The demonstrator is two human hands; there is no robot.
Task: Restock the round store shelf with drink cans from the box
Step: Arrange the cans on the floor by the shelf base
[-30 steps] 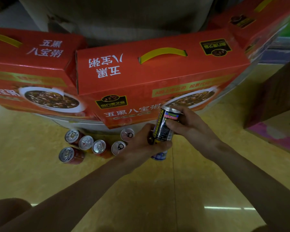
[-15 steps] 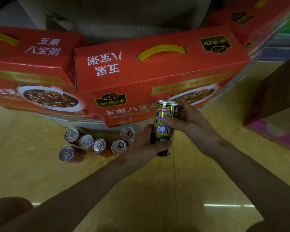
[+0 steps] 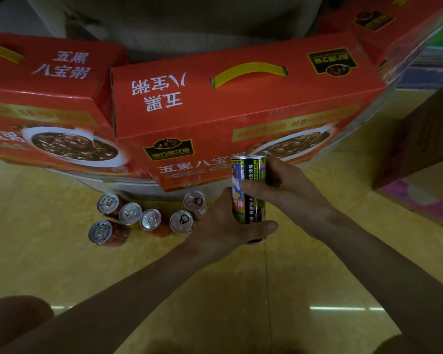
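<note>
Just before the middle red carton (image 3: 241, 111), the left hand (image 3: 215, 228) curls round the foot of an upright tall can (image 3: 248, 208); the right hand (image 3: 289, 190) grips its top. Six short cans (image 3: 150, 219) stand below the carton's near left corner.

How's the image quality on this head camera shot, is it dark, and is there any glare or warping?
Head view: dim overall, darkest along the top; the wide-angle lens bows the red boxes; bright streaks glare on the glossy floor; the can, gripped by the left hand and right hand, is sharp, label legible.
</note>
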